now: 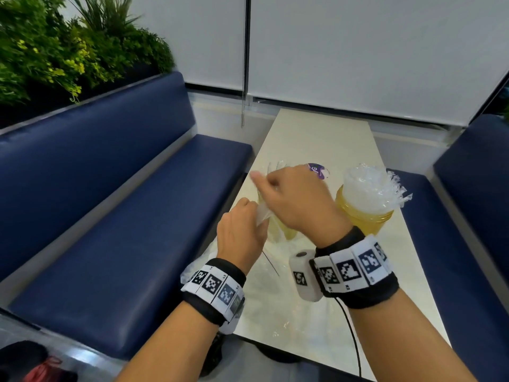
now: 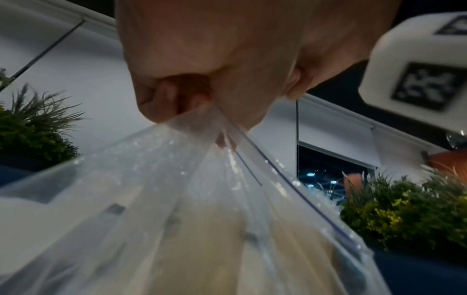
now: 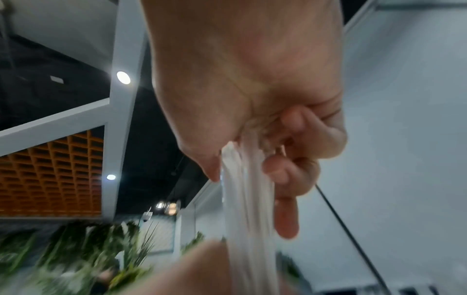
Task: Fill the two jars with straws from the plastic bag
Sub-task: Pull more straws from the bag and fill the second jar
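Clear plastic bag point(image 2: 192, 209): being pinched at its bunched top edge by the curled fingers of the left hand point(image 1: 242, 232), above the near left part of the cream table point(image 1: 316, 139). Wrapped straws point(image 3: 246, 199): a bundle is being gripped between thumb and curled fingers of the right hand point(image 1: 297, 202), over the left yellow jar point(image 1: 283, 231). Right yellow jar point(image 1: 363, 213): being shown packed with straws, standing beside the right wrist. Blue benches point(image 1: 124, 216): being seen along both sides.
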Action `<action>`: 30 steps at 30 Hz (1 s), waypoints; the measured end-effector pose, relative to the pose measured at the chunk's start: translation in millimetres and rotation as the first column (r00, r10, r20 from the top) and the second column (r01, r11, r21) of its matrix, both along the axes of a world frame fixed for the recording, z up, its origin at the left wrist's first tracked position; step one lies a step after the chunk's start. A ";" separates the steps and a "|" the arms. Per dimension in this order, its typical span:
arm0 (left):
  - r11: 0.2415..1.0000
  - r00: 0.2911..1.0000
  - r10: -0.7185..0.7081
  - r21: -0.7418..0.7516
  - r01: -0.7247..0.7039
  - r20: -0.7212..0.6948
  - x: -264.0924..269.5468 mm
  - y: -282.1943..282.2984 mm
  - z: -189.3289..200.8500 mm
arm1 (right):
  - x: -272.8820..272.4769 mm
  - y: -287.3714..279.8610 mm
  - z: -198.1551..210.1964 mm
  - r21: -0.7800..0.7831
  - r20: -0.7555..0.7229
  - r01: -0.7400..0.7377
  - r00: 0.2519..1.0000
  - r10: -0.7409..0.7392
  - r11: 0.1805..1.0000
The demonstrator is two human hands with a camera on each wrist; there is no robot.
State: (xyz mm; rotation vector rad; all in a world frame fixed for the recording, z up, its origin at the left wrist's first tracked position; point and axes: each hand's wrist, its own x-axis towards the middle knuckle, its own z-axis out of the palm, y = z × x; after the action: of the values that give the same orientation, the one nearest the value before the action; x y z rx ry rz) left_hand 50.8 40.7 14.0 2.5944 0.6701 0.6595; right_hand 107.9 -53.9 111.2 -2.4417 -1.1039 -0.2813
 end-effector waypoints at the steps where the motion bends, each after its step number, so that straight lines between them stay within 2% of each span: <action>1: 0.999 1.000 -0.004 -0.053 0.005 0.017 0.8 0.1 1.7 | -3.7 5.3 -7.1 -0.006 -0.005 -0.029 1.000 0.029 1.000; 3: 0.991 0.999 0.011 -0.134 -0.006 0.038 2.8 2.9 2.8 | -4.7 12.8 -19.5 0.071 0.011 -0.055 0.998 0.054 0.996; 6: 0.990 0.998 0.022 -0.142 -0.012 0.063 2.1 5.1 5.2 | -0.7 19.1 -26.9 0.212 0.086 -0.101 0.993 0.084 0.972; 10: 0.984 0.997 0.055 -0.172 -0.044 0.061 -3.9 6.2 7.6 | 5.5 29.5 -27.9 0.133 0.174 -0.154 0.976 0.130 0.979; 12: 0.988 0.998 0.062 -0.144 -0.057 0.031 -6.3 8.7 7.3 | 21.9 29.8 -13.5 0.178 0.162 -0.142 0.980 0.113 0.974; 17: 0.985 0.997 0.074 -0.155 -0.073 -0.003 -8.5 25.4 1.6 | 58.9 9.2 61.3 0.295 0.170 -0.094 0.984 0.045 0.951; 21: 0.979 0.997 0.071 -0.189 -0.073 -0.021 -14.8 35.9 -0.1 | 90.0 -1.6 93.3 0.367 0.281 0.044 0.947 -0.157 0.929; 24: 0.979 0.997 0.069 -0.189 -0.075 -0.035 -17.6 41.3 2.6 | 112.1 11.6 81.8 0.308 0.341 0.153 0.904 -0.259 0.939; 27: 0.977 0.996 0.069 -0.196 -0.078 -0.054 -19.2 44.5 5.6 | 119.3 34.4 49.2 0.132 0.326 0.176 0.922 -0.210 0.976; 30: 0.979 0.999 0.025 -0.201 -0.031 -0.028 -21.5 48.0 7.7 | 129.1 50.1 9.2 -0.044 0.244 0.194 0.953 -0.178 0.980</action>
State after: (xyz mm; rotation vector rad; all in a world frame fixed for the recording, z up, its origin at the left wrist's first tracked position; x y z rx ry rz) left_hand 29.3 88.7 21.7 2.4142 0.7421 0.5387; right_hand 237.0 -3.8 120.3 -2.6289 -0.9917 -0.6225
